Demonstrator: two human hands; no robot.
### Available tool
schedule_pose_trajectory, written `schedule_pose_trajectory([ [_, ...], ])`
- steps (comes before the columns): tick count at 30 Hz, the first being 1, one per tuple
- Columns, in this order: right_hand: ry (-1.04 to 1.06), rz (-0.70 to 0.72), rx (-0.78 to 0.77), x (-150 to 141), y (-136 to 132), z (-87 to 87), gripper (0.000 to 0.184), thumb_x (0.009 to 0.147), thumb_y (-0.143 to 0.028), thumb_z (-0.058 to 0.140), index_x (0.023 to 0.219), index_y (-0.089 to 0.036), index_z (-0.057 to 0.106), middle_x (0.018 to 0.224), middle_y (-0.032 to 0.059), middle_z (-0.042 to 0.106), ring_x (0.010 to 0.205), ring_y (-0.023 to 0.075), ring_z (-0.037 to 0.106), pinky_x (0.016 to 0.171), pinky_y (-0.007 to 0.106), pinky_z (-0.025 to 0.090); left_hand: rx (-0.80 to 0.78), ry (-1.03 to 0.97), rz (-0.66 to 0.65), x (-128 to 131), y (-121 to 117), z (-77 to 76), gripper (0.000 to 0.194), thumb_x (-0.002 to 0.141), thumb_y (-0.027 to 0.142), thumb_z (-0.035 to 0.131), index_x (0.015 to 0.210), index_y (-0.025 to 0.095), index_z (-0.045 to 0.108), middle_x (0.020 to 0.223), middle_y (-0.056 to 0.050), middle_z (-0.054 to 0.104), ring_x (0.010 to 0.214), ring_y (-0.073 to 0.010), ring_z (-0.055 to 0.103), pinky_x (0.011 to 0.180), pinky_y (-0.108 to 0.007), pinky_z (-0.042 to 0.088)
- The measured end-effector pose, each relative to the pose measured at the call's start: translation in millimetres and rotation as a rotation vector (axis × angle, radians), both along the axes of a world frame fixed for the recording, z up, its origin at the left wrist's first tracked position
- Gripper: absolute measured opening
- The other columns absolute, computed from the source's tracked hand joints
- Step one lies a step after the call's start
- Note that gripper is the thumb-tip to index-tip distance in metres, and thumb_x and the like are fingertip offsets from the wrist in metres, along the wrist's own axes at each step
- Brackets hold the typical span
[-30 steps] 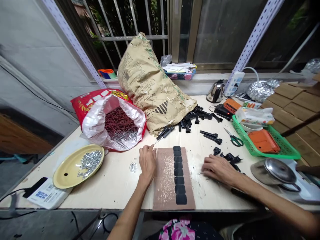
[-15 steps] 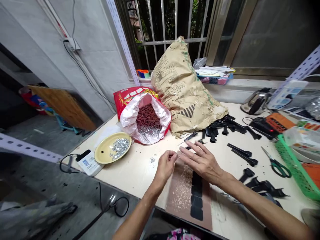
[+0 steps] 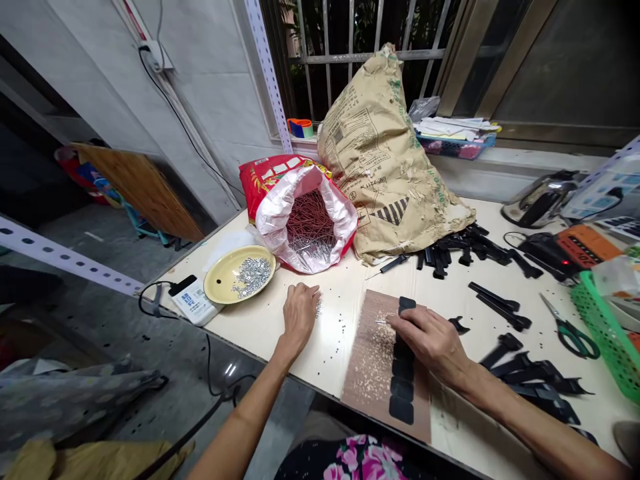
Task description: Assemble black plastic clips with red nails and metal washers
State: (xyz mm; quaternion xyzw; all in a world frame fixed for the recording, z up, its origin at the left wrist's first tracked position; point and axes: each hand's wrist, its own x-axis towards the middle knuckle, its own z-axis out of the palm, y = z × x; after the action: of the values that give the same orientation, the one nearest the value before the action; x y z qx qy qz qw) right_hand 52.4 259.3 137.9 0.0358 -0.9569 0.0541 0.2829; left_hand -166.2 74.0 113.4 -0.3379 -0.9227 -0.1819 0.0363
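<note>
My left hand [image 3: 299,312] is down on the table with its fingers bent together. Its fingertips touch a small pile of tiny silver pieces [image 3: 319,307], and what lies between them is hidden. Above a brown board [image 3: 365,360], my right hand [image 3: 430,340] pinches a thin silver pin-like piece [image 3: 381,322] that points left. Dark rounded pads [image 3: 402,390] run in a row on the board under that hand. Pale small grains [image 3: 373,370] are scattered beside them. A yellow dish [image 3: 215,270] with many small silver pieces stands behind my left hand.
A red bag [image 3: 250,183] of thin red-brown and silver rods stands open behind, beside a large paper sack [image 3: 380,153]. Black plastic parts [image 3: 500,307] lie to the right, with green-handled scissors [image 3: 575,337] and a green basket [image 3: 607,340] past them. A white device [image 3: 193,300] sits at the left edge.
My hands were together over the board and have parted. The left went left to the small silver pile; the right came down onto the board with the pin-like piece. The view has shifted.
</note>
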Motion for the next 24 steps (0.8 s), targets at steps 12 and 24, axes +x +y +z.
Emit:
schedule_pose_trajectory([
  [12,0.043,-0.021,-0.048,-0.9,-15.7,3.8,0.021,0.092,-0.012,0.047,0.098,-0.02,0.065,0.084,0.0046,0.065,0.073,0.0127,0.059,0.065,0.025,0.043,-0.147,0.114,-0.055,-4.4,9.1,-11.1,0.028,0.088,0.017,0.04,0.088,0.02,0.068,0.087,-0.012,0.06,0.089,-0.0293,0.048,0.067,-0.038,0.037],
  [24,0.072,-0.115,-0.394,-22.5,-37.3,27.8,0.022,0.094,-0.021,0.046,0.108,-0.02,0.063,0.088,0.0045,0.06,0.077,0.012,0.06,0.067,0.022,0.049,0.776,-1.016,-0.007,23.7,15.6,27.8,0.029,0.072,0.039,0.068,0.085,0.013,0.066,0.075,-0.005,0.063,0.066,-0.0147,0.055,0.063,-0.028,0.044],
])
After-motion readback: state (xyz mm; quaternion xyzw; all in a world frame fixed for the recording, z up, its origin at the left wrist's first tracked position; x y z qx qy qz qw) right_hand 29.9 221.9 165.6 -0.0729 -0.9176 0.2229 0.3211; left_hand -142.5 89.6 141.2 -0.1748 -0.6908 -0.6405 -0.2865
